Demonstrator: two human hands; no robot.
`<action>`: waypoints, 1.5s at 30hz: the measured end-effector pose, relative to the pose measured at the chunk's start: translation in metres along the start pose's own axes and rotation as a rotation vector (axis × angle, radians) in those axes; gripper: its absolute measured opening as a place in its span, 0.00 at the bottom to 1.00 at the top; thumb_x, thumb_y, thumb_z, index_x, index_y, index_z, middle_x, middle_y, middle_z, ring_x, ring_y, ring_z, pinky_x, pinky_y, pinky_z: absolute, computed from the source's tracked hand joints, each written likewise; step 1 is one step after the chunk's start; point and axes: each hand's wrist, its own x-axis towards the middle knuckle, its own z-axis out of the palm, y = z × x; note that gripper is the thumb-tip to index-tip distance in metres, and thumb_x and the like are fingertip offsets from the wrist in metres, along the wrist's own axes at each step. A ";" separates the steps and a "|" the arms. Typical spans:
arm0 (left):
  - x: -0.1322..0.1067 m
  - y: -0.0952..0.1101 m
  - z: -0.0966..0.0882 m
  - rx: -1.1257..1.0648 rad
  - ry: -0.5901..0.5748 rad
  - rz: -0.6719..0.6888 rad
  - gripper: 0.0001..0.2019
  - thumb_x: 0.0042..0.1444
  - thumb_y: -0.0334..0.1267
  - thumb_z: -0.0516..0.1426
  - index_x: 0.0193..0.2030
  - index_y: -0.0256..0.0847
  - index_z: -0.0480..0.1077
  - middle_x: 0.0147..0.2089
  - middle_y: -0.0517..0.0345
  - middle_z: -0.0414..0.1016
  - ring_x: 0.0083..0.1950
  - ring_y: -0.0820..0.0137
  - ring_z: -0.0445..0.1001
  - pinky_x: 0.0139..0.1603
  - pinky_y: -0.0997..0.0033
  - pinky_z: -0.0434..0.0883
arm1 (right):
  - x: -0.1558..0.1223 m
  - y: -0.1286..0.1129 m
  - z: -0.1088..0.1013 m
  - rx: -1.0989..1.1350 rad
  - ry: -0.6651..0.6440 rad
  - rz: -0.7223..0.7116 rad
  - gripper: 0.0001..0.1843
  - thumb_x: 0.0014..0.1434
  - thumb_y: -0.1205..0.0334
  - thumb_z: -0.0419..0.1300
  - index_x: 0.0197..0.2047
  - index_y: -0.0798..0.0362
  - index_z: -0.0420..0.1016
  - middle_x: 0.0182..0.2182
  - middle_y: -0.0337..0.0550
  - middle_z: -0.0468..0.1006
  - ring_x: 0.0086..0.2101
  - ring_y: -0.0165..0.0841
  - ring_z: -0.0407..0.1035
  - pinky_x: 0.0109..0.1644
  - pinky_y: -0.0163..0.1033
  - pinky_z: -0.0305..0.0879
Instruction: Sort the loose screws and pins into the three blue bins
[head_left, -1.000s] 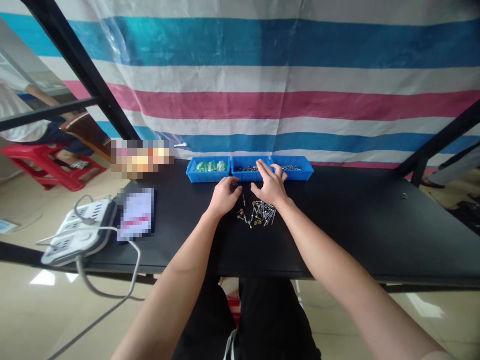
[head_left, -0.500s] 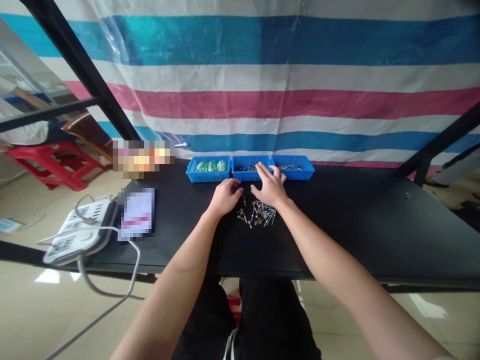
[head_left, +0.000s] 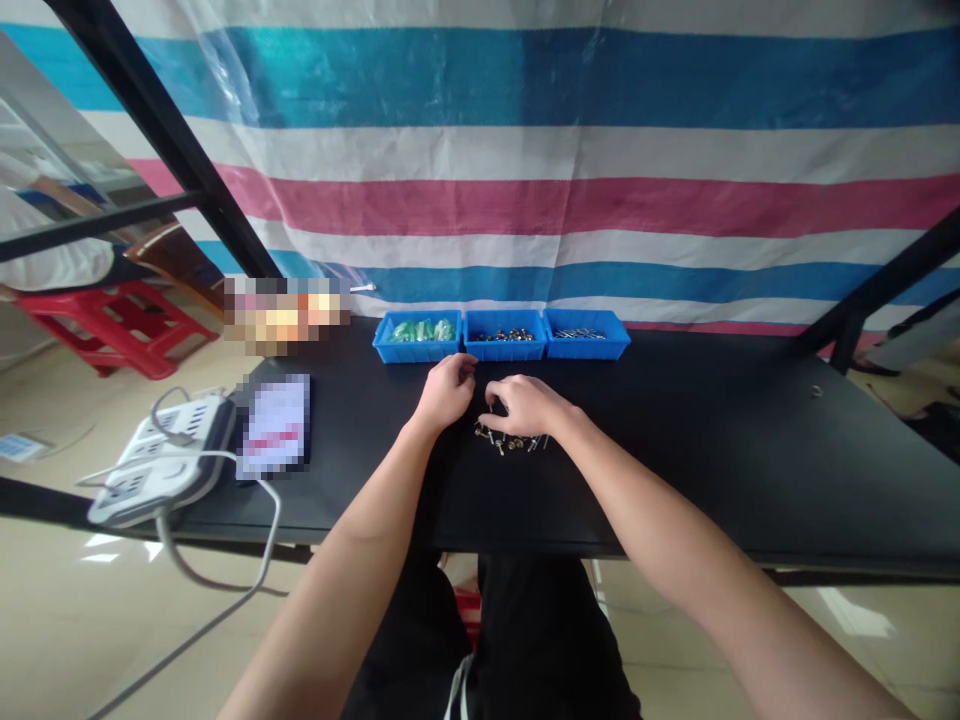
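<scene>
A small pile of silver pin-like pieces and brass-coloured fasteners (head_left: 515,443) lies on the black table, partly covered by my right hand (head_left: 526,405). That hand is open and low over the pile, its thumb and index finger parted around a thin silver piece. My left hand (head_left: 445,392) rests just left of the pile with curled fingers; what they hold, if anything, is hidden. Behind my hands stand three blue bins: the left bin (head_left: 417,353) has green-and-clear packets, the middle bin (head_left: 504,350) brass-coloured fasteners, the right bin (head_left: 589,347) silver pins.
On the left of the black table (head_left: 697,440) are a blurred-out packet (head_left: 274,425) and a white power strip (head_left: 165,460) with cables over the edge. A small metal piece (head_left: 816,392) lies far right. Striped sheeting (head_left: 525,210) hangs behind; a red stool (head_left: 120,325) stands left.
My right hand has come back from above the middle bin to the pile, uncovering that bin's contents. My left hand has barely shifted, its thumb and fingers now closer together.
</scene>
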 end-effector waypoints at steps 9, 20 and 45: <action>0.001 -0.001 -0.001 0.038 -0.021 0.037 0.14 0.50 0.30 0.52 0.43 0.39 0.72 0.41 0.52 0.76 0.42 0.66 0.74 0.49 0.64 0.71 | -0.002 -0.002 -0.002 0.059 0.035 0.016 0.08 0.56 0.57 0.58 0.31 0.51 0.74 0.26 0.39 0.75 0.27 0.29 0.66 0.32 0.34 0.54; 0.000 -0.001 0.000 0.066 -0.032 0.044 0.12 0.52 0.32 0.52 0.41 0.39 0.73 0.39 0.53 0.76 0.40 0.66 0.74 0.47 0.65 0.70 | -0.006 0.012 -0.009 0.129 -0.033 0.037 0.11 0.47 0.68 0.59 0.36 0.52 0.77 0.30 0.38 0.73 0.29 0.28 0.65 0.32 0.32 0.57; -0.001 0.004 -0.001 0.079 -0.046 0.036 0.11 0.51 0.32 0.53 0.40 0.39 0.74 0.38 0.53 0.77 0.40 0.65 0.75 0.48 0.65 0.70 | -0.001 0.000 -0.007 -0.075 -0.108 0.202 0.05 0.52 0.61 0.58 0.27 0.50 0.73 0.32 0.44 0.79 0.32 0.36 0.71 0.29 0.37 0.53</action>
